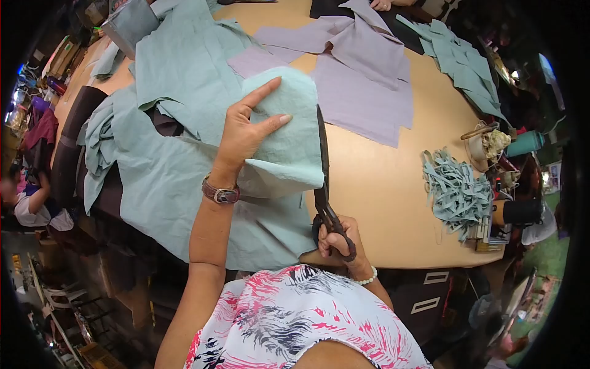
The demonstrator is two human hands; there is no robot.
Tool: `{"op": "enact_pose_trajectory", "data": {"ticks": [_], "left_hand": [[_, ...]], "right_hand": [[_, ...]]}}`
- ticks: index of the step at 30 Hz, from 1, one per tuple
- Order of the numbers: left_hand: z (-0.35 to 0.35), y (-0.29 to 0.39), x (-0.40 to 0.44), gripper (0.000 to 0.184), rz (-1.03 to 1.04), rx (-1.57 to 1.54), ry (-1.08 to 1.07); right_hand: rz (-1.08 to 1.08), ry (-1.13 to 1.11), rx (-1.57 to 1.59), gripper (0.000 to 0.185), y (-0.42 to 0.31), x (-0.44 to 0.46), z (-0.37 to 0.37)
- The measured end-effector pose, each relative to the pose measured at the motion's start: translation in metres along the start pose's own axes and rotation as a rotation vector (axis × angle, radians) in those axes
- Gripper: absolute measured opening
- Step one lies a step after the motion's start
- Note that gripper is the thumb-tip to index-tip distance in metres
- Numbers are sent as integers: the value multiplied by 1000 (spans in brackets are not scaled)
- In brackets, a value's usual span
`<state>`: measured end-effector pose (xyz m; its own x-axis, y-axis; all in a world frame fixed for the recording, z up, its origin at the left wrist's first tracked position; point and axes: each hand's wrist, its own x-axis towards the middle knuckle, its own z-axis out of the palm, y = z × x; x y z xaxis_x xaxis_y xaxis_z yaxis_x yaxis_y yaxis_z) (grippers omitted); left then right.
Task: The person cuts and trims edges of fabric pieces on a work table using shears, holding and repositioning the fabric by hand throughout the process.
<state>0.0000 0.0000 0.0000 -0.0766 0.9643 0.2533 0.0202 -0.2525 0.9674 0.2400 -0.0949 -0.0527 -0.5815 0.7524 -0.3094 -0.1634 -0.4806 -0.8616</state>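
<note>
My left hand (255, 126) holds a light green fabric piece (292, 144), with thumb and index finger spread over its face and the other fingers hidden behind it. My right hand (339, 238) is closed round the handles of large dark scissors (324, 197). Their blades point away from me along the right edge of that piece. Beneath and to the left, a large spread of green fabric (166, 190) covers the table and hangs over its near edge. Lilac fabric pieces (362, 92) lie beyond the scissors.
On the table (381, 209), a heap of thin green strips (458, 190) lies at the right, beside a dark spool (519, 212) and a teal bottle (525, 143). Stacked green pieces (461, 64) are at the far right. A grey metal block (130, 27) stands far left. Another person's hand (381, 5) shows at the top.
</note>
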Motion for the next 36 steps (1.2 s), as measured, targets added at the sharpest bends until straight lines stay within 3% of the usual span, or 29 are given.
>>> {"op": "enact_pose_trajectory", "data": {"ticks": [8, 23, 36], "left_hand": [[5, 6, -7, 65, 238, 177, 30], [9, 13, -19, 67, 303, 261, 30], [9, 14, -16, 65, 299, 207, 27]], "right_hand": [[-123, -28, 99, 34, 1, 11, 5], [-210, -4, 36, 43, -7, 19, 14], [-171, 50, 37, 27, -8, 17, 18]]}}
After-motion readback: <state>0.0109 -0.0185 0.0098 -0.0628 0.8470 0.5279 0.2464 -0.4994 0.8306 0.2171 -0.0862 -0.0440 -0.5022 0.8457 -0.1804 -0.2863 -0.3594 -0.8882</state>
